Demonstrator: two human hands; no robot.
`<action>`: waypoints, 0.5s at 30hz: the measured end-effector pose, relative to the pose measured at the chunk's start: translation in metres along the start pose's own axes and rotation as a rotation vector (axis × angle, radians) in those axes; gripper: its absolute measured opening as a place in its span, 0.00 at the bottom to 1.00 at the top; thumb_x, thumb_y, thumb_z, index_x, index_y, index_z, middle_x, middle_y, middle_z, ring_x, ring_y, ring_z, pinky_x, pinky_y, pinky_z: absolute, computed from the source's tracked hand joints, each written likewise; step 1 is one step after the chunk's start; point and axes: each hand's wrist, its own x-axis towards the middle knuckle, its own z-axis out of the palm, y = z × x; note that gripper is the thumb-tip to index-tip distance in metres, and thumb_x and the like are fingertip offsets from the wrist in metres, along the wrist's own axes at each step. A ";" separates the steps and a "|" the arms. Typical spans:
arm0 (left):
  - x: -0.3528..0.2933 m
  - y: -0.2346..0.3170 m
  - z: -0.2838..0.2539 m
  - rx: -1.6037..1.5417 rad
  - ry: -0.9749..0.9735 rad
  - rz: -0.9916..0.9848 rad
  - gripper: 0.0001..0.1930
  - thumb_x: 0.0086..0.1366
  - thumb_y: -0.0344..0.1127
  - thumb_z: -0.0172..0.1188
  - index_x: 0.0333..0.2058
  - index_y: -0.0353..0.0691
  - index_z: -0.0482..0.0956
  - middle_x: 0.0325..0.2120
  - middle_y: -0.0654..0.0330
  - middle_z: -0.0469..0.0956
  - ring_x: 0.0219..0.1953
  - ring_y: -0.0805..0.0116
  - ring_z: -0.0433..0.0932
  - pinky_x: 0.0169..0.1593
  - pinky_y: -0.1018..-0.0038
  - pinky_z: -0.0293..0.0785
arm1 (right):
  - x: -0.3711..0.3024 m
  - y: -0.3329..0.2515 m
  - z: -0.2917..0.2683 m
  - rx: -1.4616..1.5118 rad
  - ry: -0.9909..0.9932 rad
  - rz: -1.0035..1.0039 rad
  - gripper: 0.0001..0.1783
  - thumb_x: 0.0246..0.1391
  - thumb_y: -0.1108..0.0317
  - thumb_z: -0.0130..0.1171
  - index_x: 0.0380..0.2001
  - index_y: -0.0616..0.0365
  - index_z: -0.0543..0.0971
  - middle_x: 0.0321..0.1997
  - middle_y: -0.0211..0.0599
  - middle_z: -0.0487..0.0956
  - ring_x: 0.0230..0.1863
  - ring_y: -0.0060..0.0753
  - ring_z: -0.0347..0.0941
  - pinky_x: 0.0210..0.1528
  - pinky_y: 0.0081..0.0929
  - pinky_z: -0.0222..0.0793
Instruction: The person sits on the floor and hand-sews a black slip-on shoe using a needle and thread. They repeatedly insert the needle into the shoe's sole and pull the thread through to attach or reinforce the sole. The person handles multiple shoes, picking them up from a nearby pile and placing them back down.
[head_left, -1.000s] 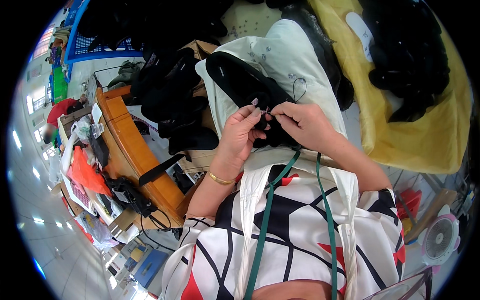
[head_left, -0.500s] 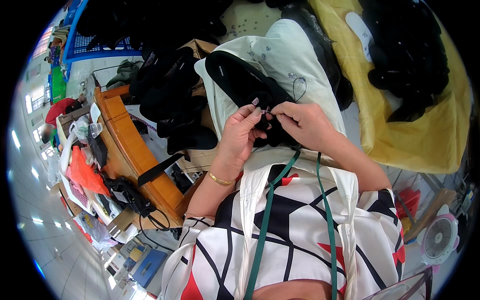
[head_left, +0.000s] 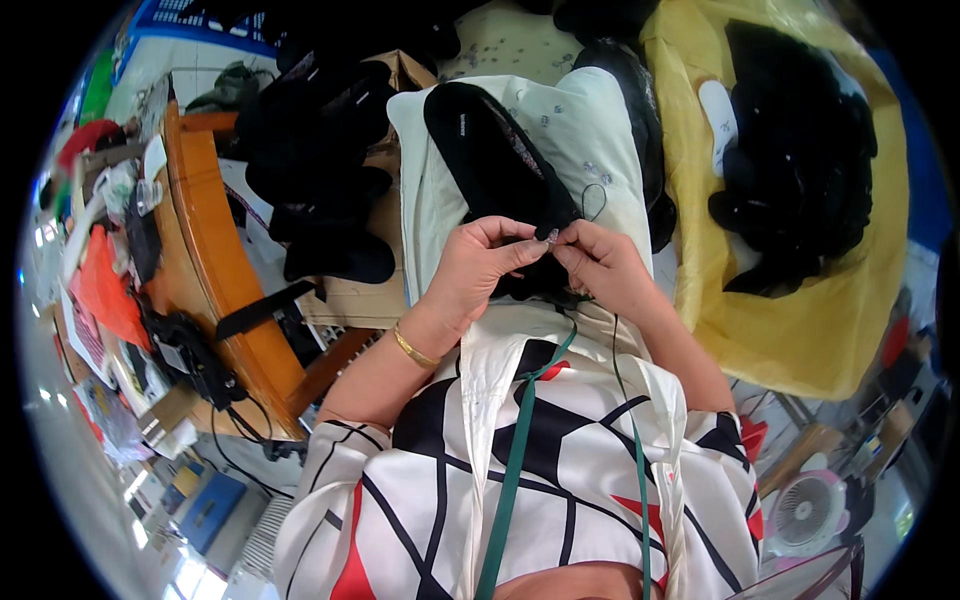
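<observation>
A black cloth shoe (head_left: 480,150) with a patterned lining lies over the pale cloth (head_left: 415,230) on my lap. At its near end, my left hand (head_left: 485,262) is closed, thumb and finger pinching the shoe's dark edge. My right hand (head_left: 605,262) meets it there, also closed in a pinch; whatever it grips is too small to make out. A tiny pinkish patterned spot shows between the fingertips. Just beyond the right hand, a thin dark loop (head_left: 594,200) curls over the cloth.
Several black shoes (head_left: 330,255) are heaped at left beside a wooden stool-like frame (head_left: 205,230). To the right, a yellow sack (head_left: 800,345) bears a pile of black shoes (head_left: 800,170) and a white insole (head_left: 718,125). A fan (head_left: 805,510) stands at lower right.
My fingertips have come together at the shoe's near end; before, the hands were slightly apart. The whole view has shifted a little, and more of the shoe shows.
</observation>
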 end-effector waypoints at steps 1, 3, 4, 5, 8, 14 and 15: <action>0.000 0.001 0.001 -0.008 -0.011 0.003 0.09 0.61 0.27 0.68 0.40 0.38 0.82 0.34 0.64 0.84 0.36 0.78 0.80 0.39 0.80 0.76 | 0.001 0.000 0.001 0.004 0.007 0.019 0.05 0.65 0.69 0.56 0.37 0.59 0.77 0.22 0.24 0.73 0.23 0.14 0.70 0.25 0.18 0.66; 0.000 0.003 0.001 -0.014 -0.036 0.003 0.08 0.60 0.26 0.69 0.39 0.37 0.83 0.34 0.63 0.83 0.36 0.78 0.80 0.40 0.80 0.76 | 0.002 -0.003 0.004 0.011 0.015 0.061 0.05 0.65 0.69 0.56 0.37 0.59 0.76 0.22 0.25 0.74 0.23 0.14 0.70 0.25 0.18 0.66; 0.001 0.002 0.000 -0.030 -0.038 0.013 0.08 0.60 0.26 0.68 0.39 0.36 0.83 0.34 0.63 0.83 0.36 0.78 0.80 0.40 0.80 0.76 | 0.002 -0.005 0.004 0.009 0.014 0.084 0.05 0.65 0.68 0.56 0.37 0.59 0.76 0.22 0.25 0.73 0.23 0.14 0.70 0.25 0.18 0.66; 0.001 -0.001 0.000 -0.042 -0.040 0.018 0.08 0.60 0.26 0.68 0.39 0.36 0.83 0.34 0.63 0.83 0.36 0.78 0.80 0.41 0.80 0.77 | 0.002 -0.006 0.004 0.011 0.016 0.108 0.05 0.65 0.68 0.56 0.37 0.59 0.76 0.22 0.25 0.73 0.23 0.15 0.70 0.25 0.18 0.66; 0.003 -0.002 0.000 -0.039 -0.027 0.016 0.08 0.60 0.25 0.68 0.39 0.34 0.83 0.34 0.62 0.83 0.36 0.78 0.80 0.42 0.80 0.77 | 0.005 -0.008 0.005 0.005 0.010 0.102 0.04 0.65 0.70 0.55 0.38 0.59 0.74 0.22 0.26 0.74 0.23 0.15 0.70 0.26 0.18 0.67; 0.004 -0.003 -0.001 -0.001 -0.026 0.037 0.08 0.60 0.25 0.68 0.39 0.34 0.83 0.32 0.63 0.83 0.34 0.79 0.80 0.41 0.82 0.76 | 0.008 -0.011 0.013 -0.037 0.021 0.019 0.09 0.62 0.77 0.52 0.45 0.60 0.70 0.26 0.29 0.75 0.26 0.18 0.71 0.28 0.19 0.68; 0.005 -0.003 -0.001 0.013 -0.028 0.038 0.08 0.60 0.25 0.68 0.39 0.34 0.83 0.32 0.63 0.83 0.34 0.79 0.79 0.41 0.83 0.76 | 0.008 -0.013 0.013 -0.022 0.029 -0.001 0.12 0.61 0.78 0.51 0.48 0.60 0.69 0.26 0.29 0.75 0.26 0.18 0.71 0.28 0.20 0.68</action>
